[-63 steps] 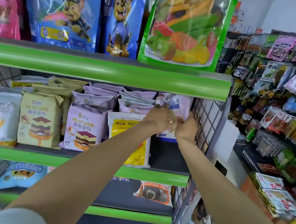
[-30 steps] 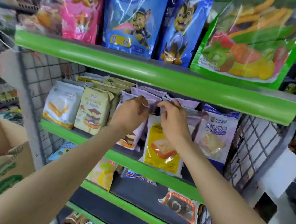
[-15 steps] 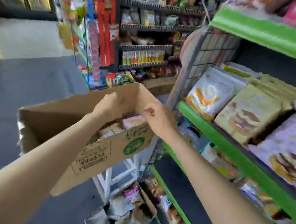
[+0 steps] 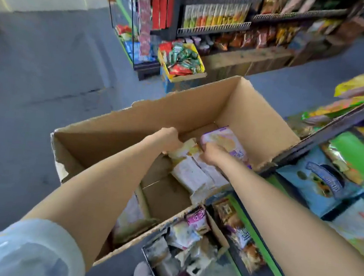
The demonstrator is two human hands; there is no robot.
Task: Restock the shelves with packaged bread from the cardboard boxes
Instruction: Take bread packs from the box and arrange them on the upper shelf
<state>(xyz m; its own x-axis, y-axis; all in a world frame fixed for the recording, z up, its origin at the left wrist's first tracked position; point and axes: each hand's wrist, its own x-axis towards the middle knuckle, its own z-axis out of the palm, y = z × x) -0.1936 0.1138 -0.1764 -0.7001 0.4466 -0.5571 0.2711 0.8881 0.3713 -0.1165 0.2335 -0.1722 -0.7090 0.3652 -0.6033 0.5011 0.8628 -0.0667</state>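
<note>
A large open cardboard box (image 4: 133, 119) stands in front of me with several bread packs at its far right end. My left hand (image 4: 171, 140) reaches into it and grips a pale yellow bread pack (image 4: 185, 152). My right hand (image 4: 214, 155) grips a purple and pink bread pack (image 4: 228, 140) beside it. More pale packs (image 4: 193, 175) lie flat under both hands. The green-edged shelf (image 4: 358, 156) with bagged goods runs along the right.
A smaller open box (image 4: 188, 237) of mixed snack packs sits below the big box, next to the lower green shelf edge (image 4: 261, 247). A yellow bin of sweets (image 4: 181, 59) and wire racks (image 4: 216, 13) stand across the grey floor (image 4: 38, 66).
I have turned from the shelf to the cardboard box. Both hands left the shelved bread, went over the box rim and now hold packs inside it.
</note>
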